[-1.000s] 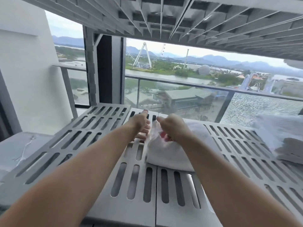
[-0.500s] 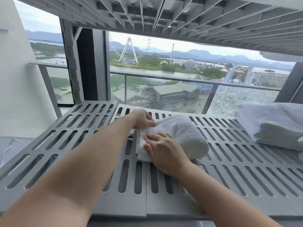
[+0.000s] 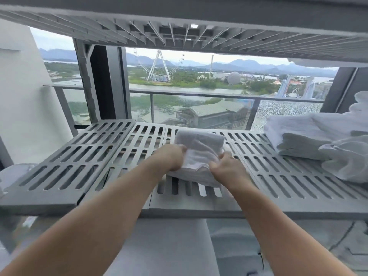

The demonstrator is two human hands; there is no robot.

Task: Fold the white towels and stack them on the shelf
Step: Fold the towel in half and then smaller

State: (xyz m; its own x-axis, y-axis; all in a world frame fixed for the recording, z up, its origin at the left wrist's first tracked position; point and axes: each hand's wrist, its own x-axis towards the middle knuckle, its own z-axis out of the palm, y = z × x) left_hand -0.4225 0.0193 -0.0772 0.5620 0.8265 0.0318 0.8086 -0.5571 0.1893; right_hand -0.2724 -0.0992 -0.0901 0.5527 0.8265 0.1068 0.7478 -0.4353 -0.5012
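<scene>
The shelf (image 3: 39, 204) has open room on its left half, up to the post (image 3: 119, 86) at the back. The folded towel (image 3: 199, 140) fills the middle. At right, a towel stack (image 3: 298, 140) and a crumpled towel (image 3: 346, 162) touching it block passage. The upper shelf (image 3: 179, 36) closes the room overhead.

A folded white towel (image 3: 201, 142) lies at the centre of the frame on the grey slotted shelf (image 3: 79, 156), well apart from a stack of folded towels (image 3: 298, 136) and a crumpled towel (image 3: 348, 162) at right.
</scene>
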